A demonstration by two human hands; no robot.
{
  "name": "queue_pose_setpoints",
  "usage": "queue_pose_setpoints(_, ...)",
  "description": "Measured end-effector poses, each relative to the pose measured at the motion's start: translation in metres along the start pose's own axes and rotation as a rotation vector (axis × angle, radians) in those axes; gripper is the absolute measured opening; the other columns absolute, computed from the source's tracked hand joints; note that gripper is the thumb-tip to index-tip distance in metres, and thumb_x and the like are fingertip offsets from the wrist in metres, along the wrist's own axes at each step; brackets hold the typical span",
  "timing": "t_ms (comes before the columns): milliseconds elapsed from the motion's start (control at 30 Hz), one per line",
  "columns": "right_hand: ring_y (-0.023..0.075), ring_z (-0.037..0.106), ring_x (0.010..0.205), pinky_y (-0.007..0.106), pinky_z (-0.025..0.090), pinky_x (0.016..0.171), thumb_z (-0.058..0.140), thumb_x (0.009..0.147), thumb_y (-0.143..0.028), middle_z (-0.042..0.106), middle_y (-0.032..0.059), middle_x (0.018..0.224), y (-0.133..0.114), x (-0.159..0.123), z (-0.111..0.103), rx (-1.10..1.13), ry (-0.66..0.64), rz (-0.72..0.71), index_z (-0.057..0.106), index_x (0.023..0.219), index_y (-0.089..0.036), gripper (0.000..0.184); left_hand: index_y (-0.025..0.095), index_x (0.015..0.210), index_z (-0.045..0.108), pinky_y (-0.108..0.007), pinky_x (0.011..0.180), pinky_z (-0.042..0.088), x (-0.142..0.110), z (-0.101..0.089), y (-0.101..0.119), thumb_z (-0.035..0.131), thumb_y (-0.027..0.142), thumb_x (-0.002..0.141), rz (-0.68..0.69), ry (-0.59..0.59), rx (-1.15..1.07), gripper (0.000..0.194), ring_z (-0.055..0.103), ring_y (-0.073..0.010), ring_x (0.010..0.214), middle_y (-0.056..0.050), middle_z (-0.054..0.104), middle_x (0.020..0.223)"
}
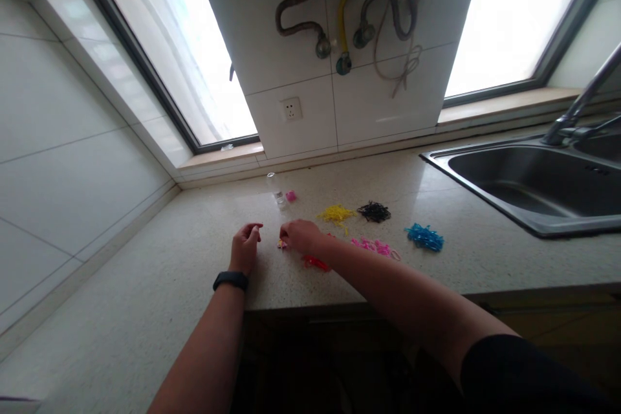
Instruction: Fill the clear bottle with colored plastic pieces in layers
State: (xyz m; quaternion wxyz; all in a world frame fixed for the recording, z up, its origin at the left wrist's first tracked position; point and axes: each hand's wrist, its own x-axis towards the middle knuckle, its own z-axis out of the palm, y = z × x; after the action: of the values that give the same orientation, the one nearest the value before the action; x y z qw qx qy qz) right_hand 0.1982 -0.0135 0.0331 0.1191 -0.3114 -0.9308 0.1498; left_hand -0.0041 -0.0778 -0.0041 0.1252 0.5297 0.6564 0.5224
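My right hand (301,237) reaches down to the counter with its fingertips pinched together. At those fingertips is a small pink-and-yellow bit (282,244), too small to make out. Beside it, my left hand (245,244) rests at the counter, loosely bent, its thumb and index finger slightly apart and nothing visible between them. Red bands (316,263) lie partly under my right wrist. Farther right are piles of pink bands (373,246), yellow bands (336,213), black bands (374,211) and blue bands (425,237), like small hair elastics.
Behind my hands are a clear bottle (277,193) and a small pink piece (290,195), perhaps its cap. A steel sink (485,204) with a tap (565,126) is set into the counter (194,330) at right. A tiled wall with a socket (292,108) stands behind.
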Motion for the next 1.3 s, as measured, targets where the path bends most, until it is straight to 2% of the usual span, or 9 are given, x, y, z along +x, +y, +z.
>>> queue_pose_setpoints(333, 0.0181, 0.067, 0.089, 0.025, 0.043, 0.074, 0.056, 0.091, -0.034, 0.075, 0.0071, 0.099, 0.013, -0.005, -0.011, 0.168, 0.084, 0.038, 0.073, 0.104, -0.020, 0.025, 0.013, 0.099, 0.069, -0.024, 0.054, 0.037, 0.001, 0.000, -0.003, 0.051, 0.043, 0.086, -0.013, -0.008, -0.002, 0.038, 0.048, -0.0133, 0.057, 0.000, 0.054, 0.064)
queue_pose_setpoints(433, 0.0166, 0.066, 0.085, 0.024, 0.044, 0.074, 0.059, 0.089, -0.030, 0.075, 0.0076, 0.095, 0.021, -0.013, -0.020, 0.327, 0.155, 0.033, 0.074, 0.098, -0.017, 0.021, 0.013, 0.099, 0.069, -0.024, 0.055, 0.037, 0.001, 0.000, -0.006, 0.051, 0.044, 0.086, -0.014, -0.008, -0.005, 0.039, 0.049, -0.0136, 0.057, 0.001, 0.055, 0.064)
queue_pose_setpoints(533, 0.0146, 0.063, 0.075, 0.024, 0.042, 0.067, 0.061, 0.086, -0.026, 0.074, 0.0062, 0.085, 0.031, -0.028, -0.035, 0.507, 0.221, 0.038, 0.073, 0.091, -0.015, 0.017, 0.013, 0.098, 0.070, -0.024, 0.056, 0.037, 0.002, 0.001, -0.008, 0.051, 0.044, 0.086, -0.012, -0.008, -0.005, 0.038, 0.050, -0.0139, 0.057, 0.000, 0.055, 0.063)
queue_pose_setpoints(667, 0.0120, 0.056, 0.064, 0.024, 0.041, 0.060, 0.059, 0.087, -0.028, 0.070, 0.0046, 0.079, 0.046, -0.061, -0.057, 0.707, 0.260, 0.032, 0.071, 0.090, -0.015, 0.018, 0.014, 0.098, 0.070, -0.024, 0.056, 0.037, 0.002, 0.002, -0.009, 0.052, 0.043, 0.086, -0.008, -0.013, 0.000, 0.037, 0.050, -0.0138, 0.058, 0.000, 0.055, 0.063)
queue_pose_setpoints(833, 0.0125, 0.056, 0.068, 0.026, 0.045, 0.065, 0.059, 0.088, -0.034, 0.069, 0.0051, 0.081, 0.057, -0.114, -0.076, 0.883, 0.341, 0.055, 0.069, 0.091, -0.016, 0.022, 0.014, 0.099, 0.070, -0.024, 0.053, 0.035, 0.001, 0.002, -0.009, 0.053, 0.043, 0.086, -0.020, -0.028, -0.002, 0.037, 0.047, -0.0129, 0.055, 0.001, 0.054, 0.063)
queue_pose_setpoints(1133, 0.0113, 0.054, 0.062, 0.025, 0.043, 0.058, 0.060, 0.089, -0.043, 0.064, 0.0020, 0.072, 0.053, -0.197, -0.076, 1.017, 0.557, 0.156, 0.066, 0.086, -0.017, 0.026, 0.013, 0.100, 0.070, -0.025, 0.053, 0.037, -0.003, 0.000, -0.004, 0.052, 0.047, 0.084, -0.043, -0.048, 0.070, 0.042, 0.048, -0.0141, 0.055, -0.001, 0.056, 0.064)
queue_pose_setpoints(1300, 0.0103, 0.051, 0.058, 0.024, 0.041, 0.055, 0.060, 0.090, -0.044, 0.062, 0.0014, 0.067, 0.040, -0.226, -0.081, 1.090, 0.569, 0.157, 0.066, 0.078, -0.017, 0.030, 0.012, 0.100, 0.071, -0.025, 0.053, 0.038, -0.004, 0.000, 0.000, 0.052, 0.048, 0.083, -0.038, -0.074, 0.105, 0.044, 0.049, -0.0147, 0.055, -0.001, 0.057, 0.064)
